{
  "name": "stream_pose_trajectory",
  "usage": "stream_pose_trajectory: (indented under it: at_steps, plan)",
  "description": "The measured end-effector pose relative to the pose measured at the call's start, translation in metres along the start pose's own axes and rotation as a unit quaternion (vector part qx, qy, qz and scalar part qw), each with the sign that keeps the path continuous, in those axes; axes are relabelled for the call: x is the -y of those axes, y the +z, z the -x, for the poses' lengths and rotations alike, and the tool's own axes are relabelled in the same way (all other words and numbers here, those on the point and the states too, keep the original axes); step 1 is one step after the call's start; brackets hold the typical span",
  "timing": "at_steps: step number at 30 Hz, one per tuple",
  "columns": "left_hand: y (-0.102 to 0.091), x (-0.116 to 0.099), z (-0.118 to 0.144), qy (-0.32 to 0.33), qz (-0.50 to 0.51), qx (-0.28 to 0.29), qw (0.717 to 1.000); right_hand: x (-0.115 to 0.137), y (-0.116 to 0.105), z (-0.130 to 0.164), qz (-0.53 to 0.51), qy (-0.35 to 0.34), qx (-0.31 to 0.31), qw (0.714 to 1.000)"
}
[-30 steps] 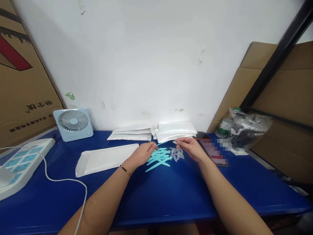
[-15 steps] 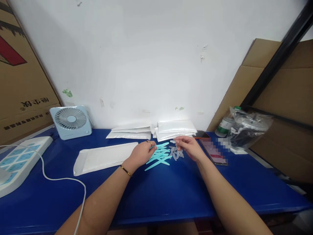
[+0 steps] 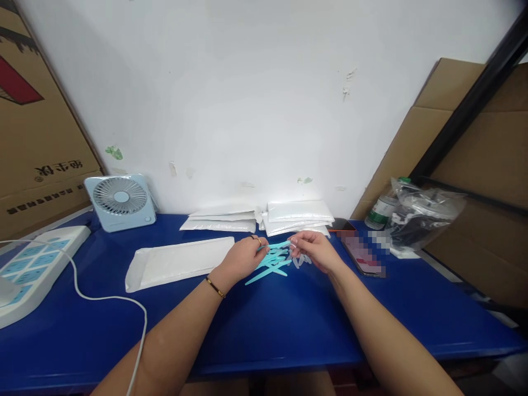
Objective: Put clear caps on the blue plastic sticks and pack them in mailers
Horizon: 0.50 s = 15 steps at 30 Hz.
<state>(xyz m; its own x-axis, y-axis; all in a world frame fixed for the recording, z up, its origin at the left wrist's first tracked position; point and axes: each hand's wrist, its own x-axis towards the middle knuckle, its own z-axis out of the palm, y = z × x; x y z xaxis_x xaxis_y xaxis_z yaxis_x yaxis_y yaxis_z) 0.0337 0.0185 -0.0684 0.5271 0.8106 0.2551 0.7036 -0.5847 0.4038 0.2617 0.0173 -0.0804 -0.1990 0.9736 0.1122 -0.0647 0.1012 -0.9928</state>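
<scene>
My left hand is closed in a pinch on a slim teal stick, shaped like an eyebrow razor. The stick points right, toward my right hand. That hand pinches a small clear plastic cap at the stick's right end; whether the cap is on it is too small to tell. Beneath the left fingertips lies a crossed pile of similar teal sticks. Several loose clear caps lie on the blue table under my right hand, partly hidden by it.
A long white padded mailer lies left of my left hand. Folded white mailers are stacked by the wall. A phone and a bagged item stand right. A fan, power strip and white cable occupy the left.
My right hand has moved slightly left with the clear cap, up to the end of the teal stick. My left hand keeps its pinch. The view has shifted slightly.
</scene>
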Motion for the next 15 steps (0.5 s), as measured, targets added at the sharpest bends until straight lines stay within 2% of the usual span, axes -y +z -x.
stream_pose_trajectory:
  at_steps: [5, 8, 11, 13, 15]
  plan:
    - [0.001, -0.012, 0.003, 0.027, 0.019, 0.014, 0.999, 0.002, 0.000, 0.002, 0.058, 0.019, 0.030, 0.998]
    - [0.003, -0.019, 0.008, 0.042, 0.009, 0.063, 0.997, 0.006, -0.016, 0.001, 0.148, -0.017, -0.008, 0.989]
    - [0.009, -0.025, 0.013, 0.051, -0.011, 0.119, 0.992, 0.009, -0.036, 0.001, 0.295, -0.056, -0.050, 0.952]
    - [0.012, -0.027, 0.015, 0.052, -0.024, 0.138, 0.989, 0.009, -0.042, 0.001, 0.380, -0.050, -0.024, 0.923]
    - [0.014, -0.029, 0.016, 0.050, -0.034, 0.138, 0.989, 0.007, -0.042, 0.001, 0.420, -0.034, 0.023, 0.907]
